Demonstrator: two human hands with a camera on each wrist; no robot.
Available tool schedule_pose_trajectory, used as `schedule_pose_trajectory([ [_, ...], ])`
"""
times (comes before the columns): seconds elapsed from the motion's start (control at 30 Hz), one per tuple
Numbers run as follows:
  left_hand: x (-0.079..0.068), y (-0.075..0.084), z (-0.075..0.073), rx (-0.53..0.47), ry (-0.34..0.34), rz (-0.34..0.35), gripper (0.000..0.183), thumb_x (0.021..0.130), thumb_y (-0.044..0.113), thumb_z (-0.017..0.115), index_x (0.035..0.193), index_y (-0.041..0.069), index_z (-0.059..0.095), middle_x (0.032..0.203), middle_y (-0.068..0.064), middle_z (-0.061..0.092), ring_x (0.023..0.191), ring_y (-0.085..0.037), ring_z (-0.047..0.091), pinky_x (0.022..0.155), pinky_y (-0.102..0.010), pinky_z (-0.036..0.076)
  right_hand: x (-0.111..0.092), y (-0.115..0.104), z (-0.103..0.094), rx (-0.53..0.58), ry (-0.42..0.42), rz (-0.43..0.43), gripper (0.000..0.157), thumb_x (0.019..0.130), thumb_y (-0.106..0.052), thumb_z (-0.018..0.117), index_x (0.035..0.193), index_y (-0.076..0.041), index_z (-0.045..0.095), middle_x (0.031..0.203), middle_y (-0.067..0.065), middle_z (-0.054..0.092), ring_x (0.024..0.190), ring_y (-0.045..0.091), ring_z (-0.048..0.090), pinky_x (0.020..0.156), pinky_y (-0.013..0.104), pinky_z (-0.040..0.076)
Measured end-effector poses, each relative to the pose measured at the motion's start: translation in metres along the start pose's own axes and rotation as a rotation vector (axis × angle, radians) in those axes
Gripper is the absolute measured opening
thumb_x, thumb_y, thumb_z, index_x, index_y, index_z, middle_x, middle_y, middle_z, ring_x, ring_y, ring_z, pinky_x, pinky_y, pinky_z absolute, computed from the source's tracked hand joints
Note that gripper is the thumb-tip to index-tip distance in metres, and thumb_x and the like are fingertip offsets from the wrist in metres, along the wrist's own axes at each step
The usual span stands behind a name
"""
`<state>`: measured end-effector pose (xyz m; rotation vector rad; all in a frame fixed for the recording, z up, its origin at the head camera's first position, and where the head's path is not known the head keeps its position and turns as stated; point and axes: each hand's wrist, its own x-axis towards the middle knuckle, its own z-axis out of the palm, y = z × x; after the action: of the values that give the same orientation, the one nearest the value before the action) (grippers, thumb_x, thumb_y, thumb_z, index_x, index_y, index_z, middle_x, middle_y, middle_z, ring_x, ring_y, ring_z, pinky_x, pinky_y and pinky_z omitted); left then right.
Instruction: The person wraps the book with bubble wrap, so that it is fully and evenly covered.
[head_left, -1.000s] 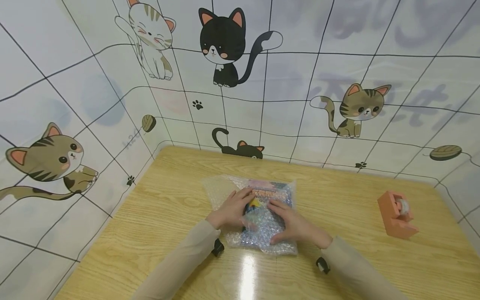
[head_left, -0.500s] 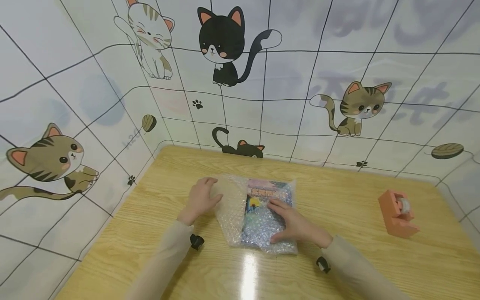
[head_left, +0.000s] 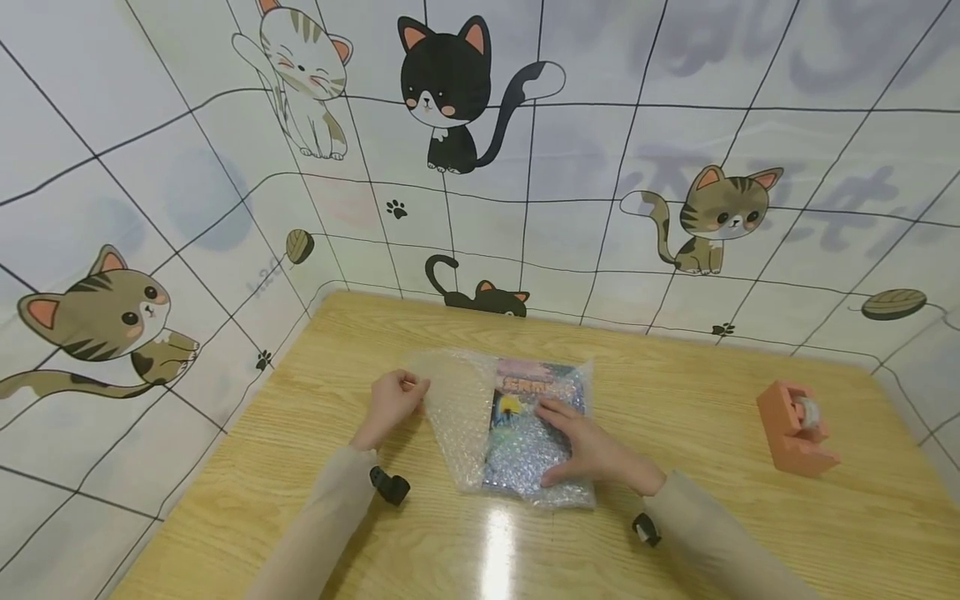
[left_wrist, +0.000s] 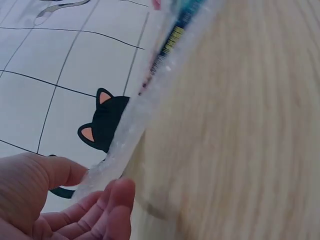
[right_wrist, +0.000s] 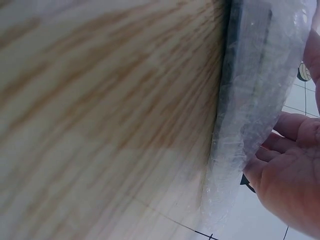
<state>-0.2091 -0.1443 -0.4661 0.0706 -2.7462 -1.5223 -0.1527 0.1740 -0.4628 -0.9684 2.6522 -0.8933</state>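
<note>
left hand (head_left: 393, 406) | moved off book (head_left: 525, 454) | now pinches left edge of bubble wrap (head_left: 465, 421)

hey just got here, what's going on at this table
Someone is handling what looks like a book with a colourful cover, seen through clear bubble wrap on a wooden table. The left hand pinches the wrap's left edge, while the right hand rests on the wrapped book with its fingers spread. The left part of the wrap extends past the book, not folded over it. An orange tape dispenser stands off to the right, untouched.
</note>
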Motion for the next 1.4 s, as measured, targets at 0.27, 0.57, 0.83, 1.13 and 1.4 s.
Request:
schedule_pose_trajectory([
  [0.27, 0.001, 0.019, 0.003, -0.214, -0.015, -0.051, 0.013, 0.088, 0.006, 0.055, 0.093, -0.004, 0.061, 0.076, -0.017, 0.068, 0.053, -0.014, 0.061, 0.054, -0.03, 0.056, 0.0, 0.001, 0.001, 0.004, -0.001, 0.003, 0.1, 0.065, -0.038, 0.082, 0.14, 0.008, 0.034, 0.148, 0.025, 0.025, 0.135, 0.044, 0.023, 0.106, 0.056, 0.026],
  [0.57, -0.004, 0.044, 0.011, -0.238, -0.033, 0.053, 0.008, 0.088, 0.005, 0.057, 0.089, -0.001, 0.061, 0.082, -0.018, 0.069, 0.06, -0.02, 0.066, 0.054, -0.027, 0.056, -0.001, 0.003, 0.002, -0.002, 0.002, -0.004, 0.101, 0.065, -0.038, 0.083, 0.14, 0.008, 0.034, 0.148, 0.025, 0.025, 0.135, 0.044, 0.023, 0.106, 0.056, 0.026],
  [0.83, -0.008, 0.072, 0.028, -0.281, -0.125, 0.143, 0.008, 0.088, 0.004, 0.06, 0.088, -0.003, 0.063, 0.078, -0.018, 0.068, 0.059, -0.016, 0.063, 0.059, -0.032, 0.057, -0.001, 0.004, 0.001, -0.007, 0.019, -0.023, 0.1, 0.065, -0.038, 0.083, 0.139, 0.008, 0.035, 0.148, 0.026, 0.026, 0.134, 0.045, 0.024, 0.106, 0.056, 0.026],
  [1.13, -0.009, 0.092, 0.059, -0.223, -0.22, 0.299, 0.007, 0.088, 0.0, 0.059, 0.086, -0.004, 0.064, 0.081, -0.021, 0.067, 0.063, -0.024, 0.065, 0.059, -0.03, 0.057, -0.002, 0.006, 0.001, -0.012, 0.036, -0.052, 0.098, 0.065, -0.036, 0.083, 0.137, 0.011, 0.036, 0.145, 0.029, 0.029, 0.131, 0.047, 0.027, 0.104, 0.058, 0.028],
  [1.4, -0.007, 0.096, 0.088, -0.08, -0.215, 0.43, 0.005, 0.083, 0.0, 0.061, 0.081, -0.003, 0.064, 0.078, -0.014, 0.067, 0.071, -0.024, 0.067, 0.052, -0.019, 0.05, -0.002, 0.005, 0.002, -0.016, 0.045, -0.058, 0.099, 0.064, -0.034, 0.084, 0.136, 0.013, 0.036, 0.145, 0.03, 0.029, 0.131, 0.047, 0.028, 0.104, 0.057, 0.028],
])
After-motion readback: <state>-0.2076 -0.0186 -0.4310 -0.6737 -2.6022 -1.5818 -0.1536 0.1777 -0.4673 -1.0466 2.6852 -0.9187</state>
